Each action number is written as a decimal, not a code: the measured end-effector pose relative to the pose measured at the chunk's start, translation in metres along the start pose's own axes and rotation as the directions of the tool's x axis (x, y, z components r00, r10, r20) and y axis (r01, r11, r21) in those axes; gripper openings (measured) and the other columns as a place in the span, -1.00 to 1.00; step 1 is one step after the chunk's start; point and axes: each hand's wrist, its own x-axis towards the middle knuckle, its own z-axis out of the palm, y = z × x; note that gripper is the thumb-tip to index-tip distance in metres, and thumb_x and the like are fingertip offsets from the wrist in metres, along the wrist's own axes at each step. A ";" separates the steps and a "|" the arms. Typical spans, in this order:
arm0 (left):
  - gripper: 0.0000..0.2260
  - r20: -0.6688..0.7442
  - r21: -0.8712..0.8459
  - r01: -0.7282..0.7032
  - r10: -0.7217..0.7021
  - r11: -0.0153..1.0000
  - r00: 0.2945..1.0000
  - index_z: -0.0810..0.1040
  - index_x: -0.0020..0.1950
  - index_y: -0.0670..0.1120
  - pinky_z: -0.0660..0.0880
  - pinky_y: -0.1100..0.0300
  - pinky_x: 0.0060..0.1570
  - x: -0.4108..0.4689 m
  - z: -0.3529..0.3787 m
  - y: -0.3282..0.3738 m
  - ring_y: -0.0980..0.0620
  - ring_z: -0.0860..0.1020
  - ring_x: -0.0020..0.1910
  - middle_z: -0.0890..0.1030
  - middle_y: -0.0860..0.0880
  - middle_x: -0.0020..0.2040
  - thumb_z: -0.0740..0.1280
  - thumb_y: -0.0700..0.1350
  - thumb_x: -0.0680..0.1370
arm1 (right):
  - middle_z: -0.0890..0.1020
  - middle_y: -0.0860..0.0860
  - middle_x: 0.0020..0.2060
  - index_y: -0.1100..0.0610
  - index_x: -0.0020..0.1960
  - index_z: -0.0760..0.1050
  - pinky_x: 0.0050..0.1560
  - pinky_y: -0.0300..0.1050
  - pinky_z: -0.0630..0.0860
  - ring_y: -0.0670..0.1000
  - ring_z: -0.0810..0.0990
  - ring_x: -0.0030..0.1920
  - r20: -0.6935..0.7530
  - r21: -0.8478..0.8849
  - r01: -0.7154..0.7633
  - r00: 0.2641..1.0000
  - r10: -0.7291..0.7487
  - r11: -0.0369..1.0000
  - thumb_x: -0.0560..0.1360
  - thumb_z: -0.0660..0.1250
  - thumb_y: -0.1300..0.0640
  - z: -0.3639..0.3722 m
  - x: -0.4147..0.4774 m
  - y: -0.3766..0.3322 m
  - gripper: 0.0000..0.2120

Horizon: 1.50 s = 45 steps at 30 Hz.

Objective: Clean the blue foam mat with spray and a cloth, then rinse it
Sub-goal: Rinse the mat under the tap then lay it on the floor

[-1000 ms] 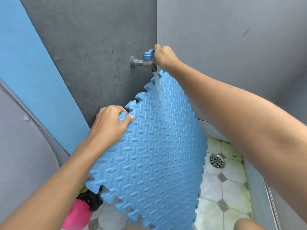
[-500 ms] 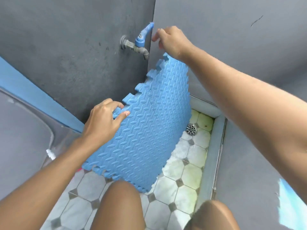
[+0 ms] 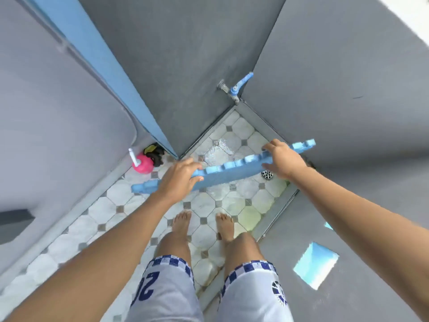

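The blue foam mat [image 3: 232,171] hangs edge-on in front of me, its notched top edge running from lower left to upper right above the wet tiled floor. My left hand [image 3: 178,180] grips that top edge near its left end. My right hand [image 3: 282,160] grips the same edge near the right end. The tap [image 3: 234,88] with a blue lever sticks out of the grey wall in the corner beyond the mat, with no hand on it. A pink spray bottle [image 3: 142,165] with a white nozzle stands on the floor at the left wall.
A round metal drain [image 3: 267,175] sits in the floor just below the mat's right half. Dark and yellow items [image 3: 154,152] lie next to the pink bottle. My bare feet [image 3: 204,226] stand on wet tiles. Grey walls close in on the corner.
My right hand left the tap lever and took hold of the mat's top edge. I have stood up, and the mat has moved away from under the tap and now shows edge-on.
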 end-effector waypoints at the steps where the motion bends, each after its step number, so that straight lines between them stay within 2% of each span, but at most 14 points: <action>1: -0.75 -0.002 -0.001 0.031 -0.031 1.000 1.000 0.70 0.14 -0.13 0.55 0.02 -0.08 -0.018 -0.011 0.006 -0.20 0.65 -0.07 0.64 -0.10 -0.02 0.56 -0.12 0.49 | 0.47 0.07 0.25 0.09 0.37 0.48 0.21 0.10 0.50 0.16 0.44 0.30 0.004 -0.056 0.023 1.000 -0.023 0.998 0.47 0.46 0.03 -0.002 -0.007 -0.006 -0.50; 6: -0.85 -0.035 -0.072 0.242 -0.245 0.968 0.969 0.69 0.08 0.05 0.54 0.05 -0.09 -0.132 -0.082 -0.014 0.00 0.59 -0.15 0.50 0.17 -0.09 0.52 -0.07 0.52 | 0.57 -0.14 0.19 -0.17 0.28 0.54 0.16 0.02 0.41 0.03 0.44 0.21 0.084 -0.402 0.259 0.966 -0.246 0.879 0.49 0.40 -0.16 -0.021 -0.033 -0.061 -0.63; 9: -0.89 -0.125 -0.126 0.357 -0.372 0.925 0.920 0.68 0.01 0.09 0.41 0.16 -0.15 -0.212 -0.112 -0.037 0.12 0.50 -0.22 0.44 0.21 -0.16 0.52 -0.05 0.52 | 0.62 -0.20 0.16 -0.22 0.29 0.52 0.17 0.02 0.32 -0.01 0.42 0.26 0.175 -0.439 0.465 0.883 -0.435 0.769 0.52 0.32 -0.21 -0.039 -0.039 -0.127 -0.65; 13: -0.88 -0.267 -0.253 0.483 -0.540 0.838 0.798 0.67 -0.02 0.06 0.41 0.24 -0.21 -0.321 -0.123 -0.054 0.25 0.48 -0.25 0.46 0.22 -0.17 0.54 -0.11 0.50 | 0.64 -0.13 0.15 -0.18 0.26 0.55 0.18 -0.04 0.39 0.00 0.52 0.24 0.266 -0.437 0.654 0.750 -0.606 0.618 0.54 0.33 -0.18 -0.050 -0.055 -0.238 -0.69; 15: -0.85 -0.349 -0.332 0.569 -0.658 0.753 0.667 0.68 -0.01 0.04 0.42 0.32 -0.23 -0.383 -0.114 -0.062 0.28 0.49 -0.27 0.48 0.25 -0.16 0.57 -0.13 0.48 | 0.66 -0.10 0.10 -0.16 0.23 0.57 0.08 -0.10 0.44 0.01 0.59 0.14 0.334 -0.401 0.739 0.668 -0.665 0.541 0.54 0.36 -0.15 -0.043 -0.068 -0.306 -0.72; 17: -0.80 -0.403 -0.421 0.637 -0.763 0.645 0.506 0.71 0.03 -0.01 0.50 0.25 -0.22 -0.441 -0.094 -0.067 0.19 0.55 -0.27 0.57 0.19 -0.12 0.59 -0.17 0.45 | 0.67 -0.09 0.04 -0.15 0.21 0.58 0.02 -0.10 0.47 0.02 0.62 0.08 0.412 -0.383 0.807 0.585 -0.698 0.450 0.53 0.38 -0.11 -0.027 -0.083 -0.375 -0.74; 21: -0.80 -0.357 -0.656 0.652 -0.917 0.381 0.177 0.74 0.05 -0.06 0.53 0.12 -0.14 -0.541 -0.041 -0.072 0.01 0.60 -0.21 0.61 0.04 -0.11 0.56 -0.25 0.46 | 0.66 -0.09 -0.12 -0.14 0.06 0.60 -0.05 -0.07 0.52 -0.01 0.62 -0.06 0.524 -0.398 0.894 0.407 -0.748 0.208 0.49 0.41 -0.09 0.032 -0.121 -0.498 -0.84; 23: -0.80 -0.306 -0.727 0.626 -0.949 0.283 0.074 0.72 0.05 -0.07 0.50 0.19 -0.11 -0.582 -0.008 -0.073 0.07 0.58 -0.19 0.56 0.14 -0.11 0.56 -0.26 0.47 | 0.63 -0.10 -0.21 -0.13 -0.07 0.56 -0.13 -0.09 0.47 0.00 0.60 -0.13 0.608 -0.407 0.909 0.342 -0.716 0.089 0.49 0.40 -0.08 0.066 -0.142 -0.555 -0.94; 26: -0.80 -0.210 -0.811 0.569 -0.975 0.134 -0.070 0.71 0.04 -0.06 0.44 0.29 -0.09 -0.629 0.041 -0.071 0.13 0.58 -0.15 0.57 0.18 -0.08 0.56 -0.26 0.46 | 0.56 -0.11 -0.31 -0.20 -0.35 0.36 -0.23 -0.11 0.36 -0.01 0.54 -0.24 0.718 -0.388 0.921 0.276 -0.639 -0.039 0.48 0.38 -0.01 0.121 -0.177 -0.628 -0.71; 28: -0.81 -0.131 -0.858 0.512 -0.981 0.039 -0.145 0.69 0.02 -0.02 0.44 0.27 -0.09 -0.653 0.069 -0.073 0.10 0.59 -0.15 0.58 0.17 -0.05 0.55 -0.25 0.48 | 0.54 -0.10 -0.33 -0.18 -0.35 0.36 -0.25 -0.09 0.39 0.01 0.55 -0.25 0.782 -0.376 0.919 0.248 -0.572 -0.115 0.47 0.39 0.03 0.158 -0.199 -0.667 -0.69; 31: -0.80 -0.043 -0.894 0.445 -0.979 -0.052 -0.199 0.64 0.00 0.10 0.43 0.22 -0.08 -0.676 0.104 -0.081 0.08 0.59 -0.13 0.60 0.18 -0.02 0.54 -0.18 0.51 | 0.57 -0.04 -0.23 0.00 -0.18 0.51 -0.21 -0.06 0.40 0.06 0.56 -0.17 0.844 -0.388 0.884 0.227 -0.487 -0.260 0.47 0.40 0.01 0.209 -0.224 -0.717 -0.90; 37: -0.82 0.139 -0.926 0.293 -0.938 -0.236 -0.317 0.71 0.09 -0.10 0.48 0.08 0.00 -0.695 0.171 -0.127 -0.08 0.61 -0.01 0.63 0.04 0.02 0.55 -0.16 0.50 | 0.52 -0.05 -0.15 -0.03 -0.16 0.47 -0.16 -0.10 0.35 0.07 0.52 -0.10 0.914 -0.342 0.831 0.186 -0.360 -0.440 0.43 0.44 -0.02 0.334 -0.242 -0.797 -0.84; 40: -0.81 0.171 -0.931 0.251 -0.925 -0.264 -0.340 0.71 0.10 -0.11 0.52 -0.04 0.09 -0.701 0.194 -0.153 -0.10 0.61 0.02 0.62 0.05 0.03 0.55 -0.15 0.50 | 0.57 -0.04 -0.14 -0.04 -0.19 0.45 -0.18 -0.10 0.39 0.09 0.57 -0.10 0.921 -0.343 0.797 0.181 -0.345 -0.497 0.39 0.48 -0.03 0.388 -0.239 -0.828 -0.80; 45: -0.79 0.141 -0.935 0.247 -0.904 -0.256 -0.404 0.70 0.13 -0.14 0.42 0.09 -0.03 -0.725 0.212 -0.198 -0.10 0.58 -0.03 0.63 -0.06 0.02 0.53 -0.13 0.52 | 0.58 0.00 -0.11 0.01 -0.14 0.48 -0.14 -0.07 0.39 0.14 0.59 -0.02 0.901 -0.363 0.764 0.142 -0.411 -0.533 0.39 0.50 -0.02 0.449 -0.228 -0.871 -0.78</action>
